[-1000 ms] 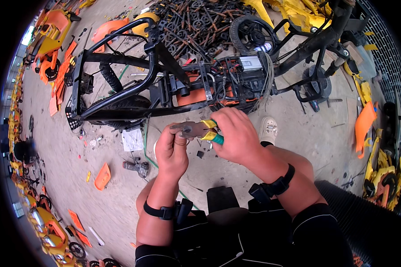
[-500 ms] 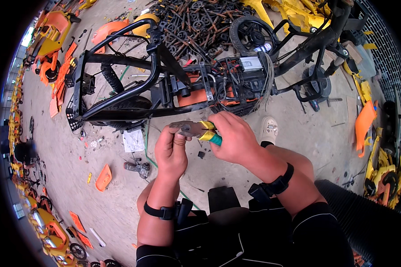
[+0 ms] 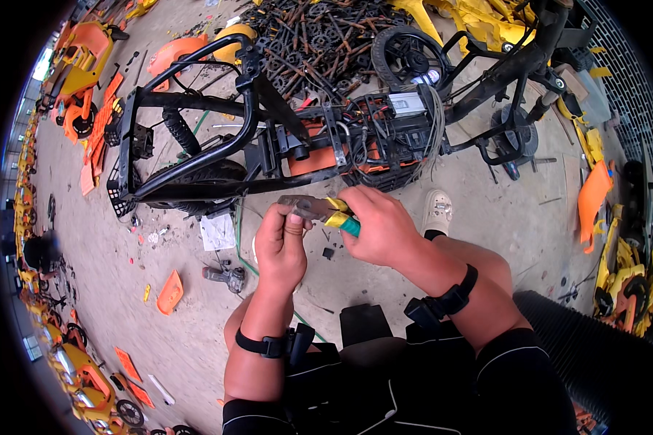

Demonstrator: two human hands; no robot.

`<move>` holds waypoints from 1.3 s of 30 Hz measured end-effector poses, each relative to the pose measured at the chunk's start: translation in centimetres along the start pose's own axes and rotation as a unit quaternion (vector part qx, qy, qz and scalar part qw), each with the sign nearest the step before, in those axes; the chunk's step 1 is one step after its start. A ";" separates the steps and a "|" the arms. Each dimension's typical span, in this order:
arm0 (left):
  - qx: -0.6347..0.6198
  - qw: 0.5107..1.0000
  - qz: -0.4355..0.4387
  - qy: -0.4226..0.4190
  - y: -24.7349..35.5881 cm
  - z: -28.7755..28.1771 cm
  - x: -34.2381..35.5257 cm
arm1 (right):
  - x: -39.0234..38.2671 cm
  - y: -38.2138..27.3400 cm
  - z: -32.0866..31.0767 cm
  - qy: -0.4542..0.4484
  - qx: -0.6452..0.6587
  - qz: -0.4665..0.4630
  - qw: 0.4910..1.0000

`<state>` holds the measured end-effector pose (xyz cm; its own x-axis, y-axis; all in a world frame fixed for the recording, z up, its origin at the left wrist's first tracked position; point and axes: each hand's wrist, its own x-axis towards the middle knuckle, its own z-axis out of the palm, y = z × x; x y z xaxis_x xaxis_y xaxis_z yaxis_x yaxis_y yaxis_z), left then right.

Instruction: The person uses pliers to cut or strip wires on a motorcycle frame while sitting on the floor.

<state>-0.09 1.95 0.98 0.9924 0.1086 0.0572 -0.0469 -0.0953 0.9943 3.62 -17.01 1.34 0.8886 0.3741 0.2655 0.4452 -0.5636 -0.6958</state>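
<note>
In front of the black scooter frame (image 3: 218, 181), my right hand (image 3: 384, 226) is wrapped round the yellow and green handles of a pair of combination pliers (image 3: 315, 208). Their dark metal jaws point left. My left hand (image 3: 281, 250) is closed at the jaw end, thumb and fingers pinched together there. Whatever small piece those fingertips hold, if any, is hidden by the jaws and fingers. The scooter frame lies across the floor just beyond both hands, with wiring (image 3: 355, 156) and a silver box (image 3: 409, 105) exposed in its middle.
A cordless power tool (image 3: 225, 277) and an orange plastic piece (image 3: 170, 293) lie on the floor to the left. White paper (image 3: 218, 232) rests under the frame's near side. Beyond is a heap of rusty metal parts (image 3: 319, 51). Yellow panels (image 3: 479, 25) are piled at far right.
The pliers' jaws have turned slightly, and my left thumb has shifted a little against them. My right hand keeps its grip on the handles, almost unmoved.
</note>
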 end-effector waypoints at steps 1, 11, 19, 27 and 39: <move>-0.003 1.000 -0.005 0.000 0.0 0.0 0.0 | 0.0 0.0 0.0 -0.003 0.002 0.005 1.000; 0.038 0.999 -0.005 -0.022 -0.5 0.5 0.7 | -0.5 0.8 0.0 -0.033 -0.037 0.026 0.998; 0.066 0.998 0.008 -0.015 0.4 0.5 1.0 | -0.2 1.1 -0.3 -0.072 0.035 0.087 0.993; 0.096 0.995 -0.021 -0.014 1.1 0.4 1.6 | 0.1 1.2 -0.1 -0.095 0.085 0.152 0.980; 0.110 0.992 -0.054 -0.021 1.2 0.5 2.3 | 0.4 1.5 0.2 -0.073 0.075 0.191 0.976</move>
<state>2.20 1.58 2.27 0.9943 0.0892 -0.0576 0.0820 -0.3001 0.9504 4.62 -17.54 0.30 0.9566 0.2641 -0.1228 0.0531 -0.5729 -0.8179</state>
